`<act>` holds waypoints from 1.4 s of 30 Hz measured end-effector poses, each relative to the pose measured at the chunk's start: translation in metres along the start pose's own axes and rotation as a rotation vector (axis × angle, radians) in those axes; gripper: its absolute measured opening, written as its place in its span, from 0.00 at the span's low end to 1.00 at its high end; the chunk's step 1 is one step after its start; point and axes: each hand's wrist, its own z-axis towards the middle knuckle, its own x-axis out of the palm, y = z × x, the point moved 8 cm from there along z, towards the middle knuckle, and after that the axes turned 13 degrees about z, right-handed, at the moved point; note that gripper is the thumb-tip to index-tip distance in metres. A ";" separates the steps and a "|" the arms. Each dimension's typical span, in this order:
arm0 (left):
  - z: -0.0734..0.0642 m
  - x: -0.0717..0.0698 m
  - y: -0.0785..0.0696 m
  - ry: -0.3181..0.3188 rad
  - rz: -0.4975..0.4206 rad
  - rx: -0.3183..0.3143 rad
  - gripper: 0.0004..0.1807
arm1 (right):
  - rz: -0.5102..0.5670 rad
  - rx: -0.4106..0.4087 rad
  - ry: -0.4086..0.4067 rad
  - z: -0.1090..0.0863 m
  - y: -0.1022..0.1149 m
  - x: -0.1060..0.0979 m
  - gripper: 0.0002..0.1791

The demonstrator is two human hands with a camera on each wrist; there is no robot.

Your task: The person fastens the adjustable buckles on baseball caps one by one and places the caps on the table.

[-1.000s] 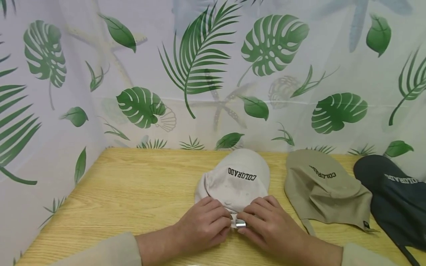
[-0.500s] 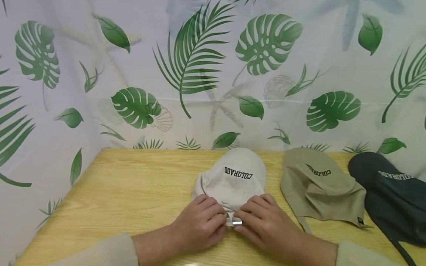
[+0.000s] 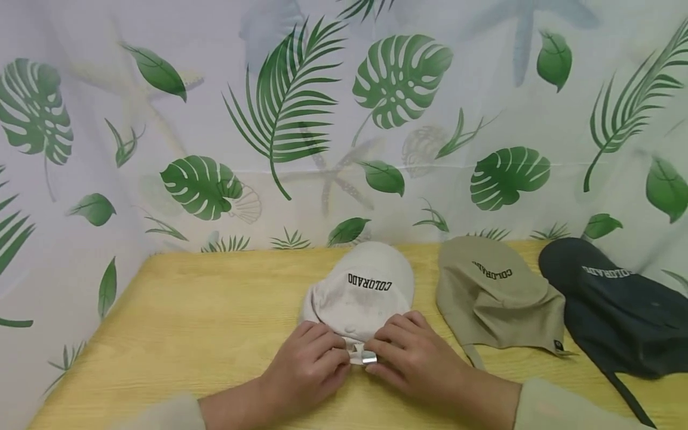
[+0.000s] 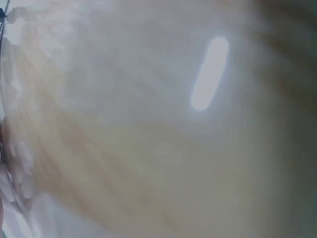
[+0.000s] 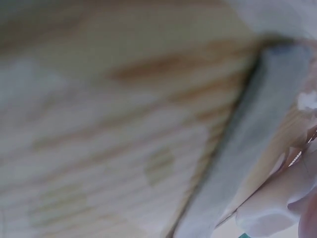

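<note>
A cream baseball cap (image 3: 371, 307) lies on the table in the head view, its brim toward the back and its black COLORADO lettering upside down. Its back strap (image 3: 356, 352), with a silver metal buckle (image 3: 369, 357), spans the gap between both hands. My left hand (image 3: 312, 364) grips the cap's back edge and the strap's left end with curled fingers. On the other side, my right hand (image 3: 411, 358) pinches the strap beside the buckle, thumb below and fingers above. A pale strap end (image 5: 247, 144) slants through the right wrist view. Blurred tabletop fills most of the left wrist view.
To the right lie a khaki cap (image 3: 500, 298) and a dark navy cap (image 3: 618, 316), both with COLORADO lettering and loose straps. The wood-grain table (image 3: 215, 310) extends to the left. A leaf-print curtain (image 3: 301, 119) hangs behind and along the left side.
The head view has swung to the right, so the caps, hands and curtain sit further left in it. Both hands keep their hold at the cap's back strap, with little visible movement.
</note>
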 end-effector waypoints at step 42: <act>-0.004 0.015 0.002 0.103 -0.037 0.154 0.02 | -0.020 0.009 0.011 0.000 -0.001 0.005 0.11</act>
